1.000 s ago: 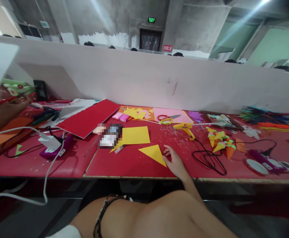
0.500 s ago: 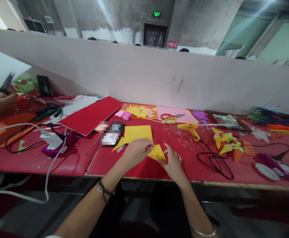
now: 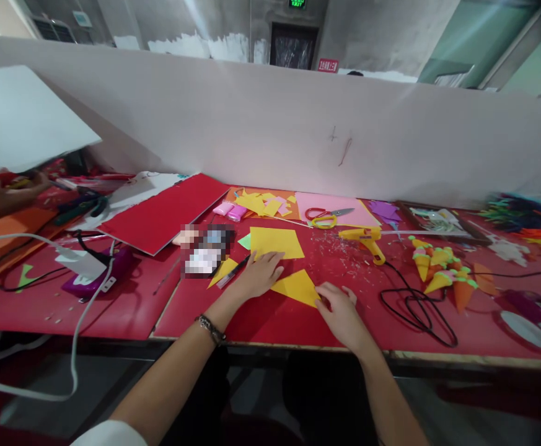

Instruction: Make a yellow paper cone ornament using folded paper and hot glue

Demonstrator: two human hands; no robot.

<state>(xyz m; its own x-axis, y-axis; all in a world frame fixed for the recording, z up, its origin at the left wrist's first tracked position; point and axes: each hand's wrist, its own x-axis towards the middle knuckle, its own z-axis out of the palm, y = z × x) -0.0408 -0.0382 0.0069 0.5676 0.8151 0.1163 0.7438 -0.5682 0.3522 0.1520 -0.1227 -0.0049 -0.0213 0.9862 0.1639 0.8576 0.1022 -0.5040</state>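
My left hand (image 3: 264, 274) lies with its fingers spread over the near edge of a yellow paper sheet (image 3: 277, 240). Just in front of me is a cut yellow paper piece (image 3: 297, 287) with a pointed corner. My right hand (image 3: 342, 310) pinches that piece at its right corner between thumb and fingers. Beside my left hand, a slim dark pen-like tool (image 3: 238, 270) rests by a small yellow triangle (image 3: 224, 271). Part of the sheet's lower edge is hidden under my left hand.
A yellow glue gun (image 3: 365, 240) with a black cord lies to the right, near small cone-shaped crafts (image 3: 442, 272). Scissors (image 3: 328, 217) lie behind. A phone (image 3: 209, 251) and red board (image 3: 163, 210) are at left. Another person's hand (image 3: 12, 192) holds red-handled scissors far left.
My left hand has let go of a slim brown pen-like thing and spread onto the yellow sheet. The cut piece lies flatter. At far left, a white board has come up by the other person's hand.
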